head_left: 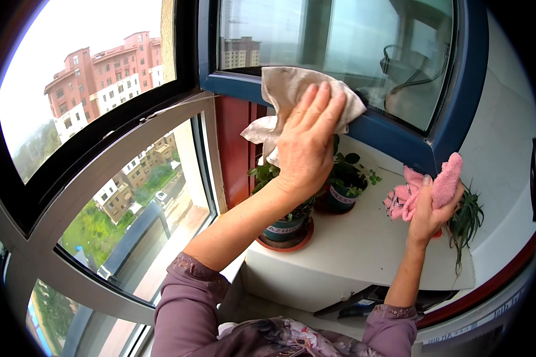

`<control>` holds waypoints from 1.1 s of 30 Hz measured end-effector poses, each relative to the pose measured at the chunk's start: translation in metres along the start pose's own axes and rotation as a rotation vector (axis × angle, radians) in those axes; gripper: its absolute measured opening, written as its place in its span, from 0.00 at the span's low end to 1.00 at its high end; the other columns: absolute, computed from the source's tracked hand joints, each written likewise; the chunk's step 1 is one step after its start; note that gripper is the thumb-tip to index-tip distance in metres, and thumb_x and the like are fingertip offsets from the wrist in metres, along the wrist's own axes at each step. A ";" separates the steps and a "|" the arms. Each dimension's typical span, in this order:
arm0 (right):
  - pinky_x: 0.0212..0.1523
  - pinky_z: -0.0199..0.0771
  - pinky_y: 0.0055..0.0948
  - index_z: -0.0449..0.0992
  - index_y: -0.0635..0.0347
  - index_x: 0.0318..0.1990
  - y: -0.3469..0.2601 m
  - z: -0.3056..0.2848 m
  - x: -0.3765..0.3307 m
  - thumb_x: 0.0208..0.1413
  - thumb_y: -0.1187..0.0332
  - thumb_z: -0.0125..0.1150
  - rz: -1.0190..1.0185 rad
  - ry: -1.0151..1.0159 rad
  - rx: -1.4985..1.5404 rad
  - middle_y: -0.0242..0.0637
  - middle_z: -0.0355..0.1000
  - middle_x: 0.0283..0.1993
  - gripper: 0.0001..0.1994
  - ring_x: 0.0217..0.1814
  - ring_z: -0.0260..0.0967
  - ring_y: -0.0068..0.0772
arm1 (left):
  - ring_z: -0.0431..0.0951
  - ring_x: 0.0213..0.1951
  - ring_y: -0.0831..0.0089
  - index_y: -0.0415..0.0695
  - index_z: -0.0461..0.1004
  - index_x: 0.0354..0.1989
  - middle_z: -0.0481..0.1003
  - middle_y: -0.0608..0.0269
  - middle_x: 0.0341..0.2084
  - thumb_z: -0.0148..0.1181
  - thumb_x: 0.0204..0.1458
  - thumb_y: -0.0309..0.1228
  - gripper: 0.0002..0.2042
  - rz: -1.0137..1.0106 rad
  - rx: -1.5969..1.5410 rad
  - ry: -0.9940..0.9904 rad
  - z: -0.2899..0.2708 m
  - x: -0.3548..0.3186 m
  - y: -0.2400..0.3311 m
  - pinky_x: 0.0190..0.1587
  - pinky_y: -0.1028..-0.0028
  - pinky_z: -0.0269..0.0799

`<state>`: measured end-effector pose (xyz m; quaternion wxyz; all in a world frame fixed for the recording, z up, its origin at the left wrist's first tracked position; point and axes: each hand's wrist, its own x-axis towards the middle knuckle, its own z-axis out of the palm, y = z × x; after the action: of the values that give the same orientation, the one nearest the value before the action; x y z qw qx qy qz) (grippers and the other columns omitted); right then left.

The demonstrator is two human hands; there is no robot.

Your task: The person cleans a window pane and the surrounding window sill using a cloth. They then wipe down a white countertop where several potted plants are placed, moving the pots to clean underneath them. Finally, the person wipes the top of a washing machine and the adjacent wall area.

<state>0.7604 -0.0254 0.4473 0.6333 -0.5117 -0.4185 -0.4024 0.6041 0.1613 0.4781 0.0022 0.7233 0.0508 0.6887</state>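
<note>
A beige cloth [286,89] lies over the lower rail of a blue-framed window sash [235,86], part of it reaching onto the glass. My left hand [307,146] presses the cloth there, fingers stretched together across it, while a loose end hangs to the left. In my right hand [432,211], closed by the sash's lower right corner, is a fluffy pink cloth [446,181] that bulges out on both sides of the thumb. The thumb tip touches or nearly touches that corner. My right palm is hidden.
Below the sash, potted plants [286,229] [342,193] stand on a white ledge [363,250], partly behind my left arm. A spiky plant [467,217] sits beside my right hand. Dark window frames [101,134] fill the left, with buildings [107,71] outside.
</note>
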 end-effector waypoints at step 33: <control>0.55 0.64 0.34 0.68 0.64 0.52 0.001 -0.005 0.015 0.47 0.83 0.59 -0.127 -0.042 0.056 0.43 0.65 0.52 0.22 0.53 0.65 0.38 | 0.71 0.45 0.56 0.46 0.78 0.46 0.72 0.57 0.41 0.64 0.39 0.22 0.20 0.152 0.046 0.010 0.013 0.022 0.010 0.48 0.64 0.68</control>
<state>0.7665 -0.0313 0.4602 0.6116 -0.4745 -0.4745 -0.4192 0.6187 0.1540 0.5001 -0.0670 0.7216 0.0115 0.6890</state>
